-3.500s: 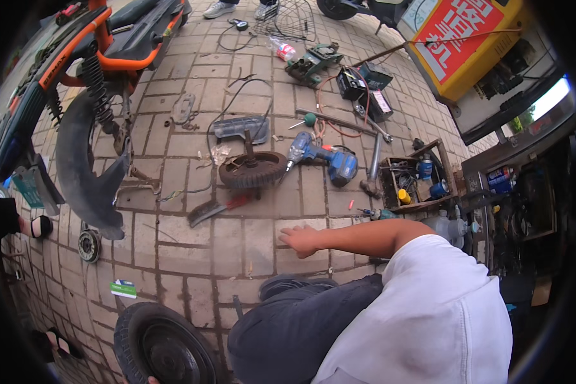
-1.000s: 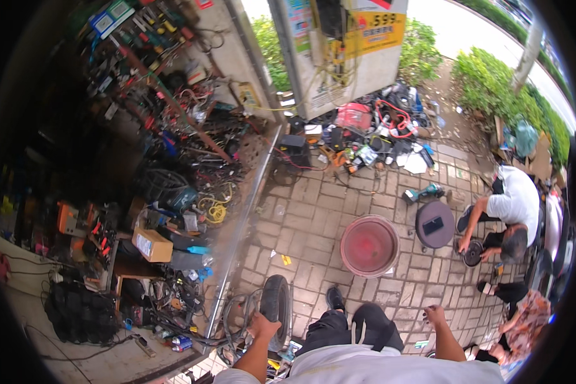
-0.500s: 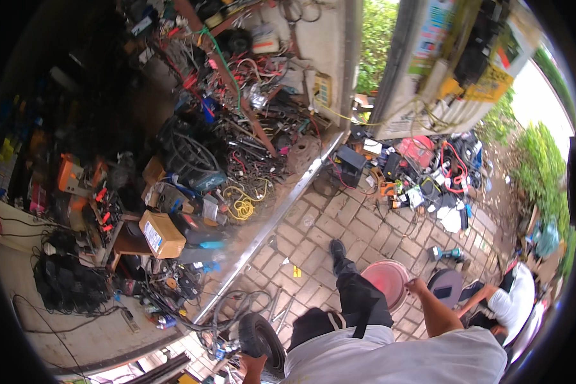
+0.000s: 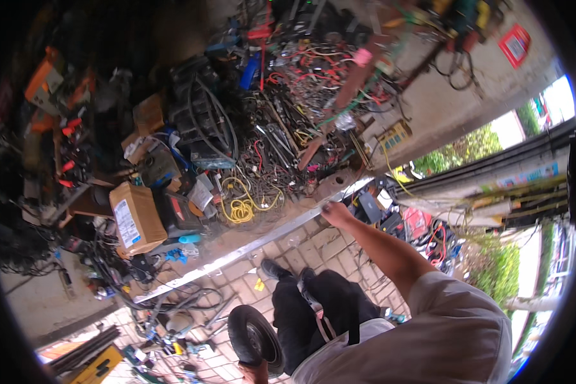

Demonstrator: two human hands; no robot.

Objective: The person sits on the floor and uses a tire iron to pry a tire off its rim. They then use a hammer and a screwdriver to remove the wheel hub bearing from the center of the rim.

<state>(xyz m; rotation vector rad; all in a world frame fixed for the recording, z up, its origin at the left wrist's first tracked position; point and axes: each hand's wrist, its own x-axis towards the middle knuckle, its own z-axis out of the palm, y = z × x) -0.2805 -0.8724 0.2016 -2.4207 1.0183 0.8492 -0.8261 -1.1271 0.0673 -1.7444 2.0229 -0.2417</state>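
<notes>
1. The wheel (image 4: 256,339) is held at its edge by the left grip (image 4: 255,372), on the near side of the silver strip (image 4: 201,267).
2. The right grip (image 4: 336,214) is seen over the strip; whether its fingers are curled or spread cannot be told.
3. The box (image 4: 141,217) and yellow cord (image 4: 240,210) are seen on the strip's far side.

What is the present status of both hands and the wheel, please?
Left hand holds wheel by its edge. Right hand extended near metal sill, grip unclear. Yellow cable, cardboard box beyond sill.
</notes>
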